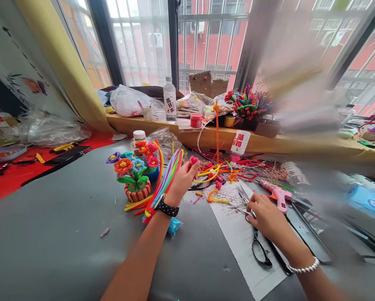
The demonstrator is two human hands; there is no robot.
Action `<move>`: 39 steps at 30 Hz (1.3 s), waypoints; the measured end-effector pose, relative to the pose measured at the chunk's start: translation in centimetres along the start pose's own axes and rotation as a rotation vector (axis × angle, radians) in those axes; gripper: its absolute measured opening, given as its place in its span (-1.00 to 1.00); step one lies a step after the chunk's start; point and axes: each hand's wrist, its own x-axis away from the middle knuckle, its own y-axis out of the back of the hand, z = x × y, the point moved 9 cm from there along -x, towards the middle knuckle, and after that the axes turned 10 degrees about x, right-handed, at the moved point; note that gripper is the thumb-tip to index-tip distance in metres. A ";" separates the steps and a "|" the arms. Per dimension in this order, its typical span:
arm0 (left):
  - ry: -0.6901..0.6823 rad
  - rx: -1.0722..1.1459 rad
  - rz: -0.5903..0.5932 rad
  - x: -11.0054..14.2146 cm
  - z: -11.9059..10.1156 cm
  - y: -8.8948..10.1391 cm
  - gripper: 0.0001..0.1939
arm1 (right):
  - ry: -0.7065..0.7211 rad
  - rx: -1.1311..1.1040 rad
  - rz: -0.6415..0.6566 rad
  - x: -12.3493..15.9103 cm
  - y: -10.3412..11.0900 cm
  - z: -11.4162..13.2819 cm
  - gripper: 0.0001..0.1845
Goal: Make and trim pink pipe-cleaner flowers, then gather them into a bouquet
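Note:
My left hand [182, 179], with a black watch on its wrist, is raised a little above the grey table [58, 234] and pinches a small pink pipe-cleaner piece [194, 159] between its fingertips. My right hand [265, 217], with a bead bracelet on its wrist, rests curled on a white sheet of paper [237, 238], its fingers on a pair of black-handled scissors [258, 244]. A bundle of coloured pipe cleaners [168, 175] lies just left of my left hand. Two small pots of pipe-cleaner flowers [133, 171] stand beyond the bundle.
A pink glue gun [276, 193] lies right of my right hand. Loose pipe-cleaner scraps [225, 171] cover the table's middle. A wooden sill [206, 136] carries a water bottle [169, 100], a red jar, bags and a pot of craft flowers. A red cloth [14, 175] lies at far left.

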 end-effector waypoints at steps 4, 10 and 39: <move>0.010 -0.030 -0.014 0.3 -0.2 -0.1 -0.64 | -0.024 -0.016 0.003 0.1 -0.8 0.1 -0.86; 0.038 -0.100 -0.083 0.8 -0.5 0.3 -0.67 | -0.092 -0.151 -0.095 0.0 -0.3 -1.2 -0.93; 0.034 -0.051 0.206 4.7 0.6 -8.3 -0.88 | -0.239 -0.582 -0.414 1.4 2.5 1.6 -0.67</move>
